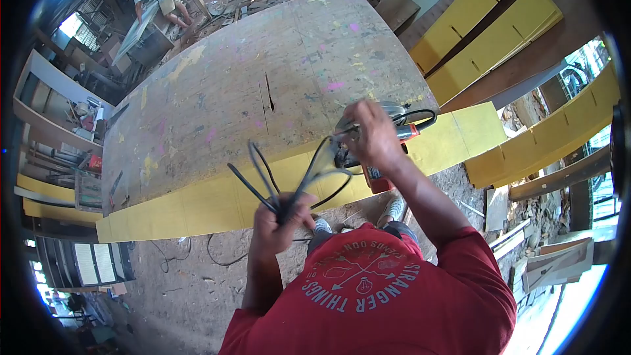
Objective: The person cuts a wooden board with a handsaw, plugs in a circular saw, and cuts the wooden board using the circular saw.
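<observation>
Several loops of black cable (268, 184) rise from my left hand (279, 223), whose fingers are wrapped round them near the front edge of the worktable (217, 92). My right hand (373, 135) is raised over a red and black power tool (404, 133) at the table's right front; its fingers are bent and blurred, and whether they grip the cable beside them I cannot tell. The tool partly rests on a long yellow board (453, 135) along the front edge. A slot (268, 95) is cut in the tabletop.
Yellow boards (493, 33) with short slots lean at the right, and another curved one (552, 128) stands nearer. Another person (154, 0) bends over work at the back left. Cable (220, 260) trails on the floor. Shelves (62, 125) stand at the left.
</observation>
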A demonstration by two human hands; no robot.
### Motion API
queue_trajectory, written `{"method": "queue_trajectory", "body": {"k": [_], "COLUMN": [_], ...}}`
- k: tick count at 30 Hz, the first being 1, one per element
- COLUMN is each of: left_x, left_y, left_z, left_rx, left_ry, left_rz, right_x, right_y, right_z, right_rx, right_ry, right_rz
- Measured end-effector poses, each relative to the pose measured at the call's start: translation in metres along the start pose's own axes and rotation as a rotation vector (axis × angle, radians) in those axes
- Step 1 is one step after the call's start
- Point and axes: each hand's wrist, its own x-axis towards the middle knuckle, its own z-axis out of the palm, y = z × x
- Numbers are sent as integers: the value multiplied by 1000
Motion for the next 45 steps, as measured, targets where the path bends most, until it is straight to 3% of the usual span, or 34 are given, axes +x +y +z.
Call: {"method": "queue_trajectory", "body": {"k": [2,4,5,6,7,9,10,11,12,13,14,15,16,17,19,23,25,27,29,30,31,33,34,37,39,41,43,45], "left_x": [6,17,21,26,29,32,31,30,28,25,24,21,16,12,1,-15,-23,-29,-31,-31,-30,-26,-23,-14,-7,-6,-4,-4], "left_y": [24,22,20,15,3,-22,-22,-20,-17,-13,-6,-2,1,4,24,34,34,32,27,25,23,19,19,17,12,5,-3,-17], "left_z": [17,32,39,45,52,62,63,63,63,60,50,40,31,21,1,-42,-56,-64,-61,-58,-51,-36,-32,-38,-50,-56,-58,-56], "left_rx": [134,171,190,234,242,254,267,217,168,119,111,59,9,-39,-173,-296,-351,-338,-263,-185,-104,56,77,127,144,86,103,188], "left_ry": [-176,-237,-267,-253,-257,-265,-308,-308,-308,-305,-308,-277,-250,-226,-221,-325,-330,-309,-264,-259,-274,-304,-333,-439,-521,-590,-672,-764], "left_rz": [-32,-51,-62,-126,-102,-57,-143,-196,-251,-308,-417,-395,-376,-357,-322,-8,20,2,-57,-110,-172,-291,-294,-308,-323,-345,-326,-271], "right_x": [21,25,18,6,-13,-75,-113,-167,-194,-211,-228,-228,-192,-221,-173,-83,-36,6,29,29,24,7,-10,-66,-126,-202,-293,-307], "right_y": [27,74,110,121,144,187,208,264,252,225,212,164,97,98,47,-22,-20,-14,3,12,5,13,14,22,25,42,72,11], "right_z": [-12,-39,-60,-85,-109,-136,-136,-128,-121,-112,-90,-67,-65,-22,8,27,16,-25,-83,-112,-139,-182,-195,-227,-220,-214,-193,-159], "right_rx": [-99,-143,-318,-330,-340,-489,-577,-544,43,251,643,711,666,795,895,1400,1501,1315,798,495,348,-408,-683,-917,-784,-691,-629,-561], "right_ry": [181,335,377,406,411,156,-6,-290,-446,-681,-821,-902,-1082,-982,-1075,-323,32,432,785,928,974,1072,1100,1148,1151,966,717,447], "right_rz": [66,206,183,333,317,509,614,454,885,965,1186,1182,883,541,439,538,484,194,-140,-172,-202,-309,-193,-68,313,685,680,1057]}}
